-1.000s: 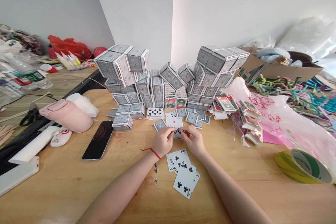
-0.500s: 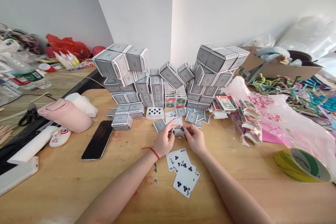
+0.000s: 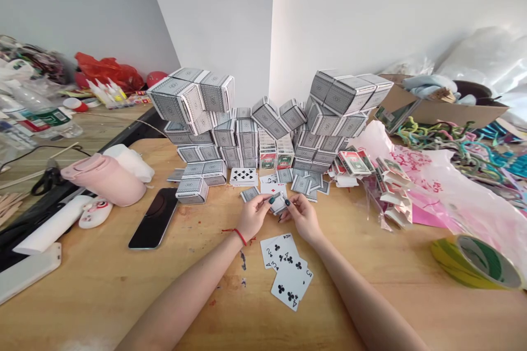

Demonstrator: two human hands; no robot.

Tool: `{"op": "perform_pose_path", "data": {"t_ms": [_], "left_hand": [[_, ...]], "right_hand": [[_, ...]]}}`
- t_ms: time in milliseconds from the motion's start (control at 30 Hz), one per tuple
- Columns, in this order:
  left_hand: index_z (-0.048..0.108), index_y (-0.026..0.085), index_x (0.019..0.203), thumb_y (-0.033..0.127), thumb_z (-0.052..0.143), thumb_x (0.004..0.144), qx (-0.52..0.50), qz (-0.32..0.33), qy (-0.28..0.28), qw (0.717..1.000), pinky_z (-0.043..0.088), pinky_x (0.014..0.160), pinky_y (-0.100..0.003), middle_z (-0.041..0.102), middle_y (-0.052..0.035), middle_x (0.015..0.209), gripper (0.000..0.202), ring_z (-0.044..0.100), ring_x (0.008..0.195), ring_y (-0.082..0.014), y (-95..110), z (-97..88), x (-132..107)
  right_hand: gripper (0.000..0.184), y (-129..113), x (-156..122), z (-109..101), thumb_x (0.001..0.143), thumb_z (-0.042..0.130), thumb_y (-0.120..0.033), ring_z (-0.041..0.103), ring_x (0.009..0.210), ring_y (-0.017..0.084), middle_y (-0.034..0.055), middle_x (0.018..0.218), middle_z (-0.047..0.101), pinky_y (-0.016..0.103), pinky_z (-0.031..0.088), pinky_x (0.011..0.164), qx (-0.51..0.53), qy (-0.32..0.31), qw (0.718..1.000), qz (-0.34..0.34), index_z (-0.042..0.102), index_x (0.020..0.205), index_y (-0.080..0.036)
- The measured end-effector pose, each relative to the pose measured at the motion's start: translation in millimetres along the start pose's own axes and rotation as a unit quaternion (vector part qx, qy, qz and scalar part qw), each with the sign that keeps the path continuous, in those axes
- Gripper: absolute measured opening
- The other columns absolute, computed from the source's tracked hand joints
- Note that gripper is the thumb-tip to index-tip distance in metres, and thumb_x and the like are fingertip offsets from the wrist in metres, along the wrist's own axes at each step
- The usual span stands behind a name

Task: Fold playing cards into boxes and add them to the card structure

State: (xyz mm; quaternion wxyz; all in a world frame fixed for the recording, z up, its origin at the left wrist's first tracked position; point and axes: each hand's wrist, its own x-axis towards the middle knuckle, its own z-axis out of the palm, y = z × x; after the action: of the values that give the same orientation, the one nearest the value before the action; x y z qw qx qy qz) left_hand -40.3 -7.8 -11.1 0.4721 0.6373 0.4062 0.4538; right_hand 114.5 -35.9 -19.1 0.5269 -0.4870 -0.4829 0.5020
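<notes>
Well to the left of your left hand lies a pale pink cylindrical bottle (image 3: 107,181), and nearer that hand, though apart from it, a black flat smartphone (image 3: 153,218). Beyond the phone, ahead and left of the same hand, a grey-patterned boxy card block (image 3: 191,192) sits at the near edge of a stack. Your left hand (image 3: 252,218), a red string bracelet (image 3: 241,236) at its wrist, pinches the left side of a small white-and-grey paper card piece (image 3: 279,206), held between your two hands. Half a second ago your left fingers were raised and this piece lay fairly level; now they've closed on it and it is tilted, showing more of its pale face. I'd judge you have surer control of it, with both hands occupied. Its patterned edge points away from you and its pale side up towards you; its long axis seems slanted, but your fingers cover too much to be certain. Just beyond it lies a white red-diamond playing card (image 3: 272,188); between your forearms, nearer you, are overlapping white club playing cards (image 3: 288,281). Your right hand (image 3: 305,218) pinches the piece's right side. Well to its right rests a yellow-and-green tape roll (image 3: 447,260).
</notes>
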Motion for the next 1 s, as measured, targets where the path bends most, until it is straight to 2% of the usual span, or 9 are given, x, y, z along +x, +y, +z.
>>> {"op": "perform_pose_path", "data": {"t_ms": [100, 233, 367, 500, 667, 767, 1000], "left_hand": [[0.060, 0.013, 0.088, 0.030, 0.048, 0.081, 0.060, 0.028, 0.013, 0.998, 0.051, 0.060, -0.025, 0.066, -0.0060, 0.081, 0.022, 0.061, 0.068, -0.0138, -0.2, -0.1, -1.1], [0.062, 0.016, 0.085, 0.026, 0.048, 0.081, 0.158, 0.093, 0.017, 0.983, 0.050, 0.065, -0.025, 0.067, -0.0050, 0.083, 0.018, 0.062, 0.072, -0.0138, 1.2, 1.3, -6.1], [0.064, 0.019, 0.082, 0.025, 0.052, 0.079, 0.231, 0.163, 0.041, 0.958, 0.049, 0.071, -0.027, 0.068, -0.0036, 0.080, 0.014, 0.062, 0.075, -0.0146, 3.5, 2.4, -10.3], [0.065, 0.019, 0.078, 0.026, 0.052, 0.079, 0.268, 0.197, 0.066, 0.941, 0.049, 0.069, -0.028, 0.068, -0.0031, 0.073, 0.014, 0.062, 0.070, -0.0147, 6.1, 2.8, -11.0], [0.064, 0.020, 0.085, 0.024, 0.047, 0.082, 0.295, 0.225, 0.037, 0.928, 0.048, 0.072, -0.030, 0.068, -0.0040, 0.078, 0.018, 0.062, 0.074, -0.0153, 8.2, 4.1, -12.1], [0.063, 0.019, 0.091, 0.022, 0.044, 0.083, 0.301, 0.231, 0.017, 0.925, 0.048, 0.071, -0.030, 0.068, -0.0045, 0.079, 0.021, 0.062, 0.073, -0.0153, 6.8, 5.0, -12.8], [0.061, 0.018, 0.100, 0.020, 0.040, 0.083, 0.308, 0.230, -0.017, 0.923, 0.049, 0.070, -0.030, 0.067, -0.0050, 0.075, 0.027, 0.061, 0.069, -0.0148, 2.0, 5.9, -12.2]], "right_hand": [[0.023, -2.9, -0.3, -1.1, 0.078, 0.049, -0.043, 0.058, 0.055, 0.014, 0.0019, 0.068, 0.060, 0.028, 0.051, 0.050, -0.064, 0.008, 0.996, -0.054, 0.047, 0.080, -0.020], [0.022, -7.8, -2.9, -2.6, 0.079, 0.050, -0.033, 0.060, 0.073, 0.017, 0.0055, 0.087, 0.061, 0.030, 0.050, 0.065, -0.163, 0.016, 0.977, -0.138, 0.055, 0.096, -0.020], [0.015, -10.4, -4.7, -3.9, 0.080, 0.049, -0.027, 0.058, 0.072, 0.018, 0.0043, 0.078, 0.063, 0.033, 0.047, 0.071, -0.263, 0.041, 0.941, -0.206, 0.060, 0.088, -0.021], [0.014, -13.5, -4.0, -5.7, 0.081, 0.048, -0.024, 0.056, 0.074, 0.019, 0.0045, 0.078, 0.064, 0.035, 0.046, 0.072, -0.306, 0.052, 0.913, -0.263, 0.060, 0.088, -0.023], [0.016, -14.5, -4.9, -4.6, 0.082, 0.045, -0.021, 0.056, 0.072, 0.020, 0.0043, 0.075, 0.063, 0.035, 0.045, 0.069, -0.325, 0.046, 0.903, -0.276, 0.060, 0.086, -0.024], [0.019, -13.6, -6.2, -2.3, 0.083, 0.040, -0.018, 0.055, 0.073, 0.020, 0.0044, 0.075, 0.063, 0.035, 0.044, 0.070, -0.334, 0.066, 0.902, -0.265, 0.059, 0.082, -0.023], [0.019, -9.5, -3.7, -4.8, 0.081, 0.041, -0.019, 0.055, 0.070, 0.018, 0.0033, 0.074, 0.062, 0.032, 0.044, 0.067, -0.313, 0.108, 0.916, -0.228, 0.059, 0.076, -0.022]]}}
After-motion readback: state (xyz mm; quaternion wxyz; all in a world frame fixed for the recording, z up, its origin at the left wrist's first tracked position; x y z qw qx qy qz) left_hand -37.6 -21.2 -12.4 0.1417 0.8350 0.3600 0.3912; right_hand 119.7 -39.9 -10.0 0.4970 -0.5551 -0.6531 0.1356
